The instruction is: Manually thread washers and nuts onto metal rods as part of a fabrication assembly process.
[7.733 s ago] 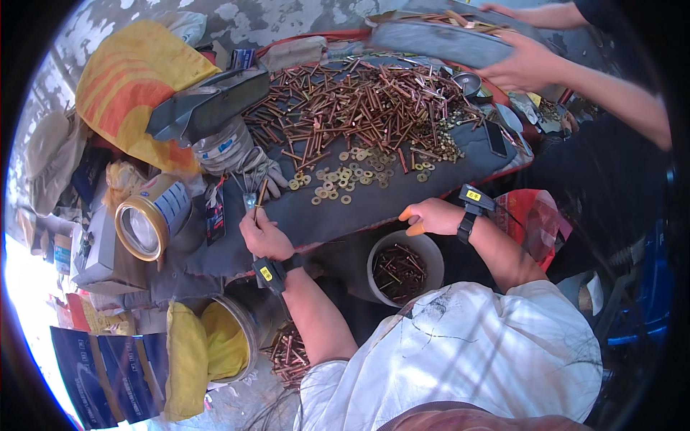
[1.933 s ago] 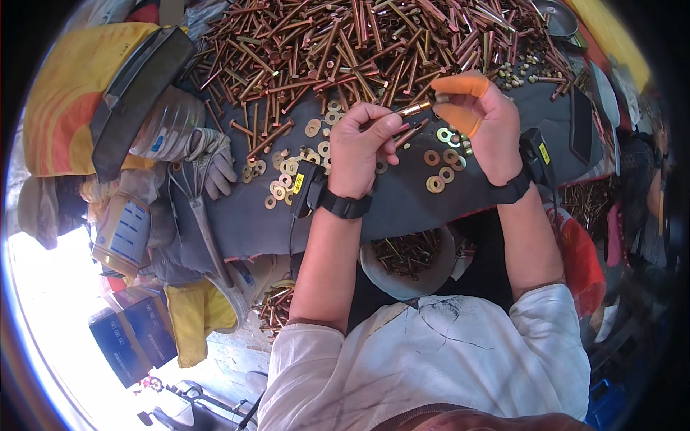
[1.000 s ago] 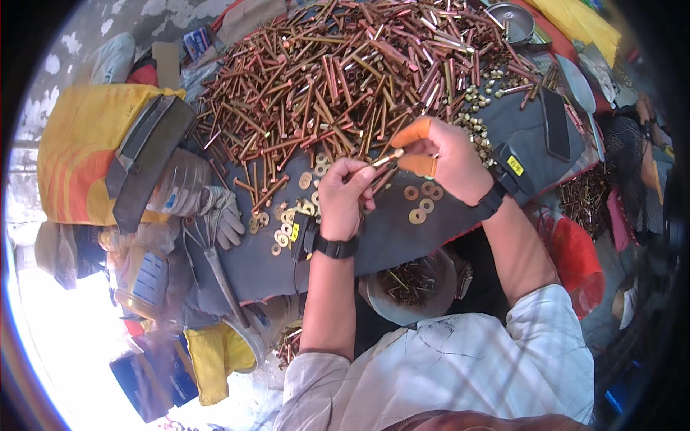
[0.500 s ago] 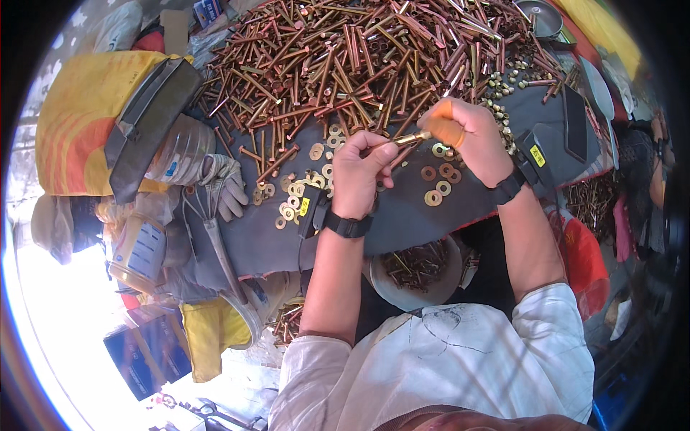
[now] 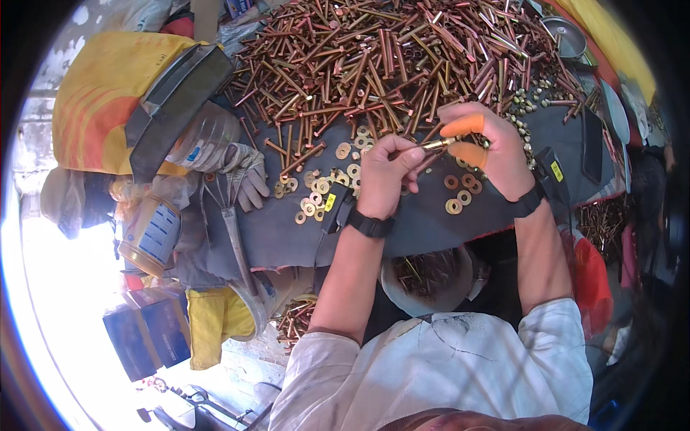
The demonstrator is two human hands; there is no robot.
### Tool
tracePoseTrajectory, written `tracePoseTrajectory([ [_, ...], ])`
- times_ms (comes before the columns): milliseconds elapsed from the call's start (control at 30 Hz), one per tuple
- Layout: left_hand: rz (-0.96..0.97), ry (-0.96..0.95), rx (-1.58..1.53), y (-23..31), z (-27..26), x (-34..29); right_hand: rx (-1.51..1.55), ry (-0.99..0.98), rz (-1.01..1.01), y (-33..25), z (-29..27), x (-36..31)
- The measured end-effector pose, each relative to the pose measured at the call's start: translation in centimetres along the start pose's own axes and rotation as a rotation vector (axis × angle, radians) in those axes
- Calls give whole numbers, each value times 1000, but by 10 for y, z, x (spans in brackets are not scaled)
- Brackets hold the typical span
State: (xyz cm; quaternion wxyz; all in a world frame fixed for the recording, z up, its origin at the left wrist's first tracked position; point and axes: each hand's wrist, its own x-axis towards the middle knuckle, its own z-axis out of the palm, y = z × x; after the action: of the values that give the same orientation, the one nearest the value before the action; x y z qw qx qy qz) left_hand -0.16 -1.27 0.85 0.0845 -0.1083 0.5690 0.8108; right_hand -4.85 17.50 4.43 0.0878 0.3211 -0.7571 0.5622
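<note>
A brass-coloured bolt (image 5: 435, 145) with a sleeve-like end lies pinched between the thumb and fingers of my left hand (image 5: 387, 172), its tip pointing right. My right hand (image 5: 497, 151) wears orange covers on thumb and forefinger. Those two fingers are spread apart around the bolt's tip, and I see no grip on it. Beneath the hands, flat round washers (image 5: 353, 171) lie scattered left of my left hand, with a few more washers (image 5: 453, 206) between my wrists. Small nuts (image 5: 519, 115) are strewn beyond my right hand.
A large heap of bolts (image 5: 359, 61) covers the far side of the dark cloth-topped table (image 5: 287, 233). At left are a grey glove (image 5: 251, 183), a plastic tub (image 5: 149, 233) and a dark metal trough (image 5: 176, 108). A bucket (image 5: 392, 284) with bolts stands below the near edge.
My right thumb and forefinger have parted from around the bolt's tip. My left hand still holds the bolt. The whole view has shifted, so things appear farther right.
</note>
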Motion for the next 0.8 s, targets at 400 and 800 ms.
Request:
tracePoseTrajectory([
  [400,31,-43,-63,-1,-1,-1,27,-110,49,2,-5,-1],
  [800,33,-50,-81,-2,-5,-3,-105,58,-120,2,1,-3],
])
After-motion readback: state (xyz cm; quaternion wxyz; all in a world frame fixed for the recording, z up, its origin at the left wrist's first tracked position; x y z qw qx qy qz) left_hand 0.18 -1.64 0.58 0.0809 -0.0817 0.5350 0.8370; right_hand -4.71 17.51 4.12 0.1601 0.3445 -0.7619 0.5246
